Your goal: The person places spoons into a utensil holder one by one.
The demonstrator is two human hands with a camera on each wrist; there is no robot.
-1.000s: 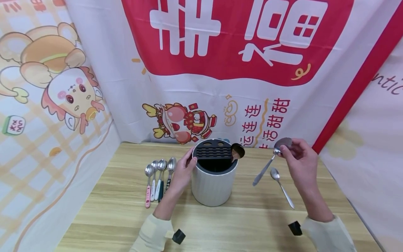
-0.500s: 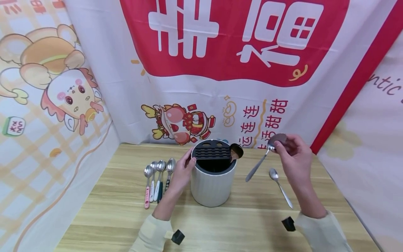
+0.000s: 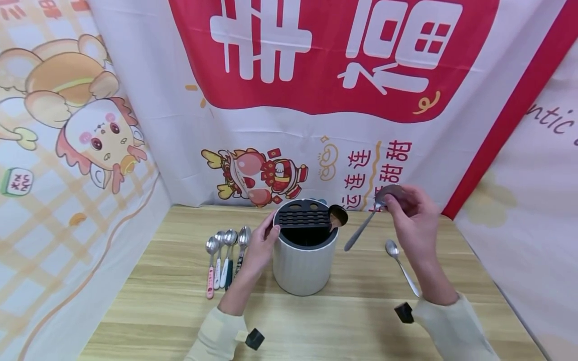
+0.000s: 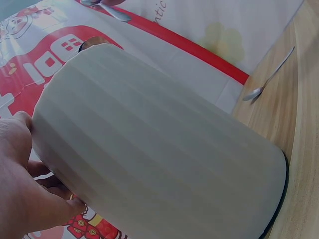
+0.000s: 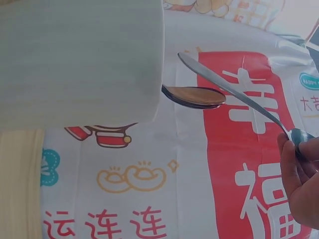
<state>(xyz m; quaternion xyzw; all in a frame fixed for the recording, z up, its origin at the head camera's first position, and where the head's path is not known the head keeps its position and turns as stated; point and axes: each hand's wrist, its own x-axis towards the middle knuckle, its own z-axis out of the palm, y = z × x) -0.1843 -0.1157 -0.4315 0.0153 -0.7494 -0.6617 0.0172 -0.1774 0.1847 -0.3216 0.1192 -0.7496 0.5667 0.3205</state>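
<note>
My left hand [image 3: 261, 250] grips the upper left side of a ribbed white utensil holder [image 3: 301, 271] with a dark slotted top, thumb at the rim. In the left wrist view, the fingers [image 4: 60, 204] curl against its wall. A dark spoon [image 3: 338, 216] with a brownish bowl sticks out past the holder's right rim. My right hand [image 3: 419, 223] pinches a silver spoon [image 3: 359, 233] by its bowl in the air right of the holder. Its handle slants down and left, the tip near the holder. The right wrist view shows the pinched spoon's handle [image 5: 239, 94] beside the brownish bowl.
A row of several spoons [image 3: 224, 260] with coloured handles lies on the wooden table [image 3: 289, 326] left of the holder. Another silver spoon [image 3: 402, 265] lies on the right. Printed cloths hang behind and at both sides, including a red-and-white backdrop [image 3: 266, 95].
My right hand has moved left and slightly up with the silver spoon, bringing its handle closer to the holder. My left hand has stayed on the holder.
</note>
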